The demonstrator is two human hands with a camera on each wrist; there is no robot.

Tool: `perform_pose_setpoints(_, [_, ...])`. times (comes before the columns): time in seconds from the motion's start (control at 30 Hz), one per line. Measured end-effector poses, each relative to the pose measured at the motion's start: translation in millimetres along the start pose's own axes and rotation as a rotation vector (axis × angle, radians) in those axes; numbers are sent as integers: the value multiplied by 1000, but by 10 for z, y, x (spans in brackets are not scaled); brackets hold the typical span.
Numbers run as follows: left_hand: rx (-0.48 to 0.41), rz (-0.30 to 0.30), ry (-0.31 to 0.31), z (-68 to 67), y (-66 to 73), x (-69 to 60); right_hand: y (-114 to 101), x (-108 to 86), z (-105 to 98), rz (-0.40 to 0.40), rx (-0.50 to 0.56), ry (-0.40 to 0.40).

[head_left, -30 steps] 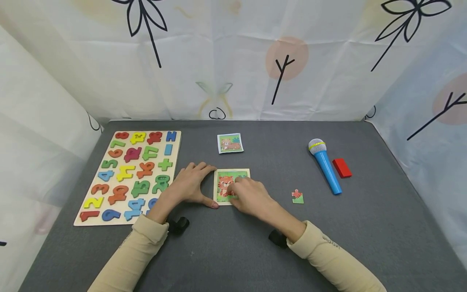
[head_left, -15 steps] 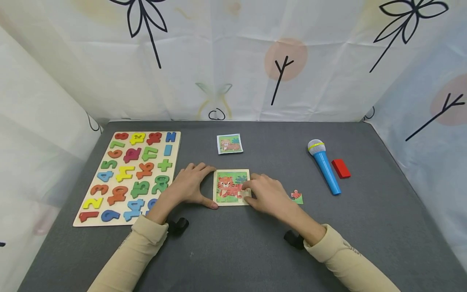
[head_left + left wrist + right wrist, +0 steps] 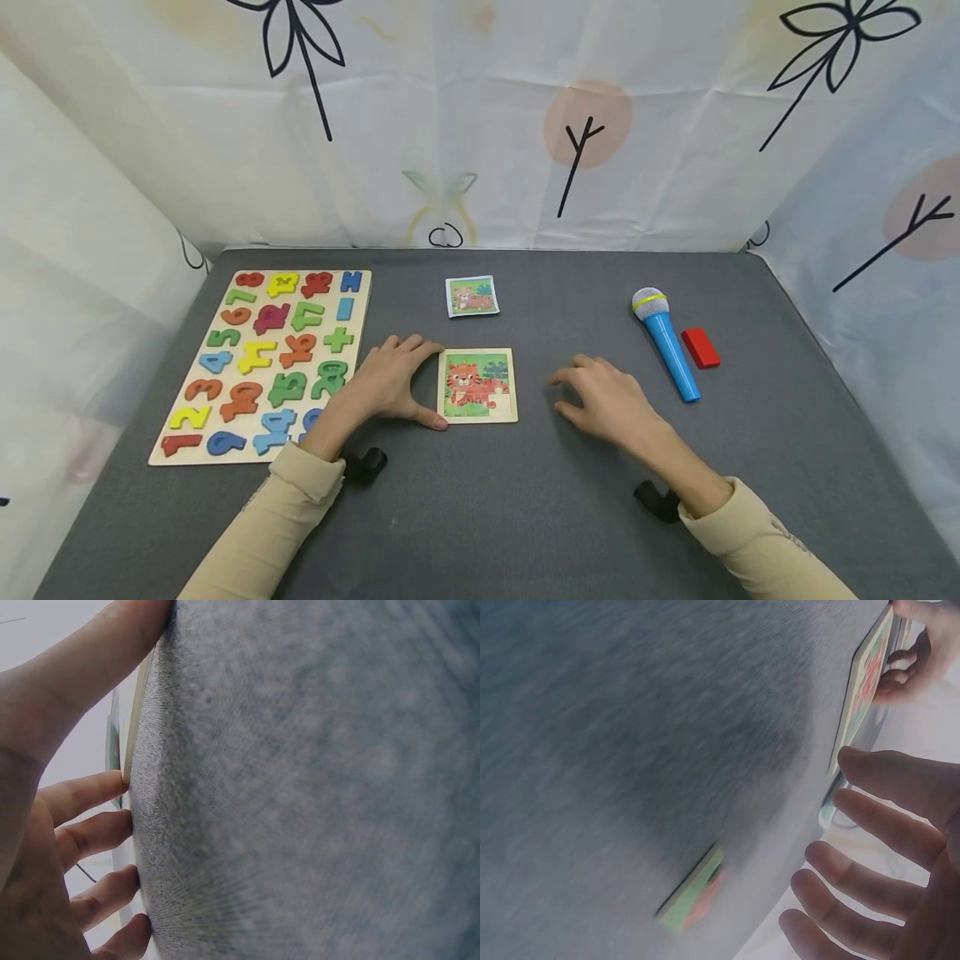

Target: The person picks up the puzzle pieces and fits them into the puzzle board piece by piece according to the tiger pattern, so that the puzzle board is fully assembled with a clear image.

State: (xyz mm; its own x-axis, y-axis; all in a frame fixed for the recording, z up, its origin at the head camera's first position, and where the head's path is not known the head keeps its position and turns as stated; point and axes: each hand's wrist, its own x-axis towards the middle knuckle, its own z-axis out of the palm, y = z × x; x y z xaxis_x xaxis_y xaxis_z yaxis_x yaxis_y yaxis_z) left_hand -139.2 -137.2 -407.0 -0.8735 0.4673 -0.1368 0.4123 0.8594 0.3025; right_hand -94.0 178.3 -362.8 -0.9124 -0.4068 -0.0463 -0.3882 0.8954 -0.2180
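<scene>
A small wooden puzzle board [image 3: 477,415] with a red tiger picture lies flat mid-table, with a pale bare patch at the picture's lower right. My left hand [image 3: 393,379] rests at its left edge, the index fingertip by the upper corner and the thumb by the lower. In the left wrist view those fingers [image 3: 88,793] are spread and touch the board's side. My right hand [image 3: 607,400] hovers to the right of the board, fingers relaxed, holding nothing. Below it a green and red puzzle piece [image 3: 694,894] lies on the table, hidden in the head view.
A large board of coloured numbers [image 3: 258,383] lies on the left. Behind the puzzle is a small picture card [image 3: 472,296]. A blue toy microphone [image 3: 671,350] and a red block [image 3: 701,347] lie on the right. White printed cloth [image 3: 480,125] hangs behind the table.
My right hand has lifted off the puzzle board and moved right, over the loose piece. The board's right edge has swung slightly outward. My left hand has stayed in place.
</scene>
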Motion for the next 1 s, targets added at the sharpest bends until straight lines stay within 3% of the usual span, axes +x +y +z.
perform_pose_setpoints(0.5, [2,-3,-2,0,0,-12,346,-237,-58,102,8,-51])
perform_pose_setpoints(1.0, [5,-2,-7,-10,1,-7,436,-306,21,91,52,-39])
